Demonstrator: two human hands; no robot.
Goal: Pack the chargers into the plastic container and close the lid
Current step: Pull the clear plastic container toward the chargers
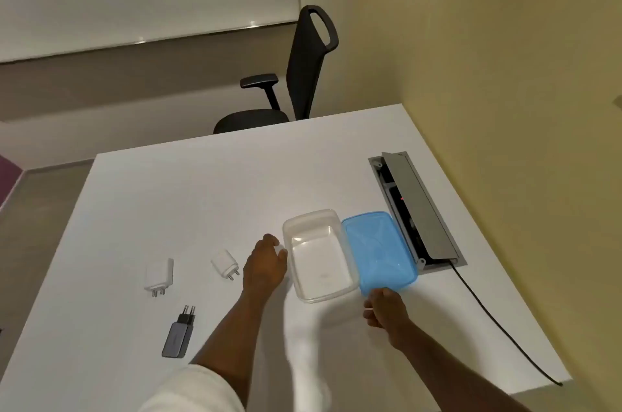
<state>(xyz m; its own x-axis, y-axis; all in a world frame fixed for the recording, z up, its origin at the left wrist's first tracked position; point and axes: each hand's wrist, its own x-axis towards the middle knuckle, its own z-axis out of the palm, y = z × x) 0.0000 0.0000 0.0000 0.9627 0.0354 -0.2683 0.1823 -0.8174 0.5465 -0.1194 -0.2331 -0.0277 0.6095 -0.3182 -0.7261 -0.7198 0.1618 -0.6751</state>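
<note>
Fingers (370,309) of the right hand (385,312) curled in, seemingly pinching the near edge of the blue lid (378,251); contact point masked by the knuckles, so grip only judged. Fingers (281,255) of the left hand (264,265) loosely bent and slightly spread, touching or just shy of the left wall of the clear plastic container (319,255), likely steadying it; cannot tell for certain whether contact is made.

Nearest, at 7 o'clock from the left hand: dark grey charger (176,334) lying flat on the desk (202,196), prongs pointing away. Further out at 9 o'clock: large white charger (158,275), prongs toward the wearer. Between it and the left hand: small white charger (225,263), prongs angled to 5 o'clock. All three well apart from the container, none packed yet.

Container open and empty, at 3 o'clock from the left hand; lid laid just beside it on the right, one long edge overlapping or touching the rim, probably set aside to leave the opening free for loading.

At 2 o'clock, past the lid: open cable hatch (414,206) sunk in the desk, contents dark and hard to make out, with a black cable (498,320) running off toward 5 o'clock. Farthest, at 12 o'clock: black office chair (303,75), base hidden behind the desk edge. Left sleeve cut off by the bottom of the frame.
</note>
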